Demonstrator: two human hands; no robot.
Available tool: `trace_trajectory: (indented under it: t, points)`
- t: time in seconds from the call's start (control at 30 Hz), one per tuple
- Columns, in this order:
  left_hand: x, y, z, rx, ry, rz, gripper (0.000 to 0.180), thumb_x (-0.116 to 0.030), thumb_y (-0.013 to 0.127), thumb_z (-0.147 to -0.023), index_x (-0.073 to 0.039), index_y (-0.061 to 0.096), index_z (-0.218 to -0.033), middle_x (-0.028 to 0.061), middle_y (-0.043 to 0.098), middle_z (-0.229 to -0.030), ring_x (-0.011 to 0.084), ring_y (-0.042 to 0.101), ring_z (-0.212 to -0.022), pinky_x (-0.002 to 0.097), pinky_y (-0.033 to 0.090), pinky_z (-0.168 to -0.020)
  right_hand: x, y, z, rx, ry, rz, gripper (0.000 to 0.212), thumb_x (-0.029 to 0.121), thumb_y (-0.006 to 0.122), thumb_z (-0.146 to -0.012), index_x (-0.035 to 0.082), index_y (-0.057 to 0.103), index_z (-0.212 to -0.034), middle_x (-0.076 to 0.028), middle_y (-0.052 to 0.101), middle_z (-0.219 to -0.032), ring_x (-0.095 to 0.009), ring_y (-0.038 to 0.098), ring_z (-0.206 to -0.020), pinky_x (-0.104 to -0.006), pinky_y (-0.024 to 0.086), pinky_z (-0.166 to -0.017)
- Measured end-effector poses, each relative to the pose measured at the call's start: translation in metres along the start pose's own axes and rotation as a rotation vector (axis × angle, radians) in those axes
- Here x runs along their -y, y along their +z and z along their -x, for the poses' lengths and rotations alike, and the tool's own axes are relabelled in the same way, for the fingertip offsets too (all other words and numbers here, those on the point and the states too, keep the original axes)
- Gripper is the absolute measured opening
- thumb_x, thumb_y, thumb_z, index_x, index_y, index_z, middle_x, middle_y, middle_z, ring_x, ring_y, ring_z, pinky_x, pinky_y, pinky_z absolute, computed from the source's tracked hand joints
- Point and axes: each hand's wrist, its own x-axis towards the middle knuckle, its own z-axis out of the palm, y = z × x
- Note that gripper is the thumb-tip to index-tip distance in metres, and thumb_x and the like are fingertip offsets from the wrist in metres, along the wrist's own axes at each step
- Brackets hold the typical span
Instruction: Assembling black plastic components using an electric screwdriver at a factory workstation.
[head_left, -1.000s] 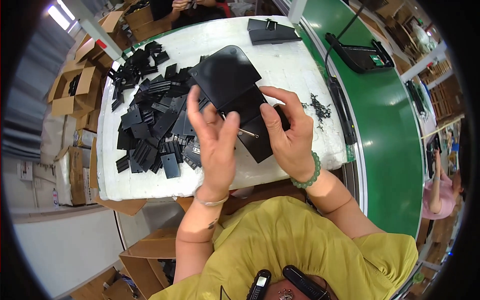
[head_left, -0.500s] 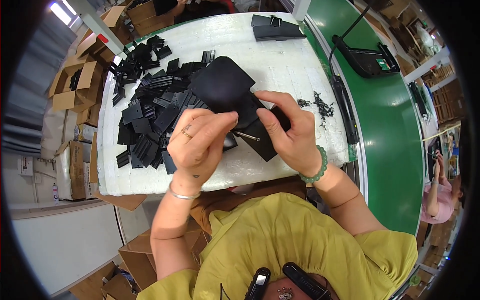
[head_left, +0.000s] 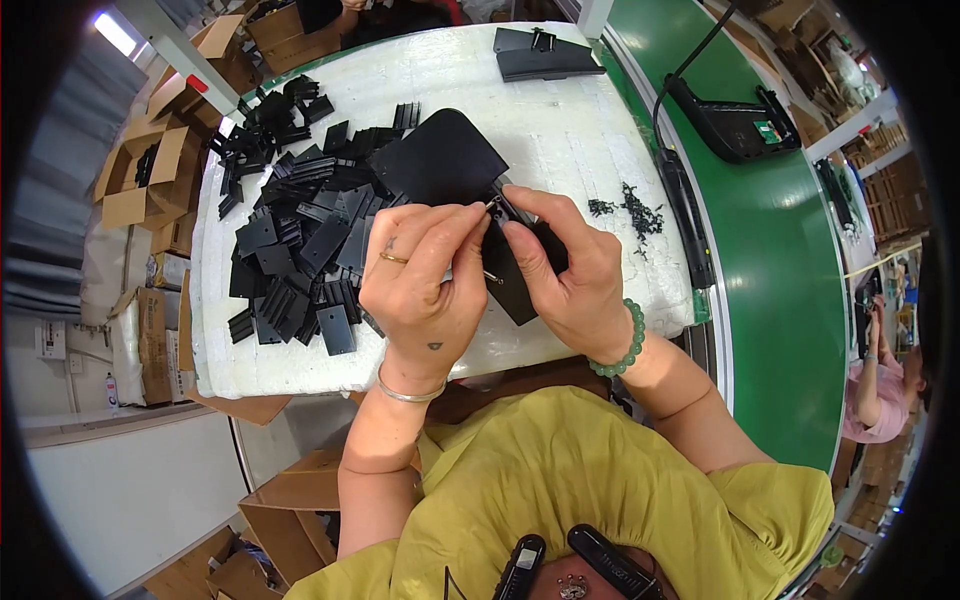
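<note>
Thumb and fingertips of my left hand are pressed together in a pinch over a small silvery piece, its tip just peeking out; what the rest of it looks like, I cannot tell. My right hand grasps the edge of the rounded black plastic panel and the darker black part below it, thumb and forefinger bent around the middle. Whether these two are joined, I cannot see past my knuckles. A thin silvery rod juts out beside my left palm. I have all this raised over the near half of the white-topped table.

To my left spreads a loose heap of black plastic pieces, flat plates mixed with ribbed ones. Right of my right hand lies a scatter of tiny black screws, and near the table's right edge a long black corded tool. At the far edge sits a black housing. Beyond, on the green conveyor belt, rests a black frame with a small green circuit board. I wear a green bead bracelet on my right wrist and a silver bangle on my left.
</note>
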Motion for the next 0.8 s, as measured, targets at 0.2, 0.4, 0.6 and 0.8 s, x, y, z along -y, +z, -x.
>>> trace_trajectory:
  t: [0.2,0.4,0.6,0.8]
  points:
    - [-0.001,0.001,0.003,0.028,0.006,-0.046,0.02,0.008,0.069,-0.063,-0.004,0.067,-0.08,0.0055,0.063,-0.074,0.0225,0.056,-0.066,0.0289,0.046,-0.059,-0.002,-0.001,0.003,0.007,0.006,-0.015,0.023,0.007,0.061,-0.083,0.002,0.058,-0.106,-0.016,0.065,-0.086,-0.031,0.064,-0.068,-0.0313,0.049,-0.056]
    - [0.0,0.003,0.004,0.055,0.103,-0.069,0.026,0.01,0.065,-0.06,-0.002,0.066,-0.083,0.0048,0.061,-0.076,0.0228,0.054,-0.068,0.0295,0.045,-0.06,-0.005,-0.002,0.005,-0.016,-0.031,0.003,0.023,0.007,0.061,-0.083,0.002,0.058,-0.106,-0.016,0.065,-0.085,-0.031,0.063,-0.066,-0.0321,0.049,-0.055]
    - [0.002,0.001,0.004,0.141,0.159,-0.087,0.03,0.009,0.064,-0.062,-0.003,0.067,-0.089,0.0056,0.06,-0.081,0.023,0.052,-0.072,0.031,0.044,-0.062,-0.007,-0.007,0.003,0.026,0.034,0.0,0.021,0.009,0.06,-0.085,0.003,0.059,-0.105,-0.015,0.064,-0.08,-0.028,0.062,-0.06,-0.0307,0.047,-0.052]
    - [-0.005,-0.02,0.006,0.355,-0.098,0.057,0.029,0.002,0.07,-0.064,-0.007,0.068,-0.092,0.0036,0.056,-0.078,0.0192,0.05,-0.075,0.0299,0.041,-0.065,-0.01,-0.017,0.0,0.016,0.256,-0.138,0.021,0.014,0.059,-0.088,0.004,0.058,-0.106,-0.01,0.057,-0.062,-0.018,0.056,-0.05,-0.0271,0.041,-0.048]
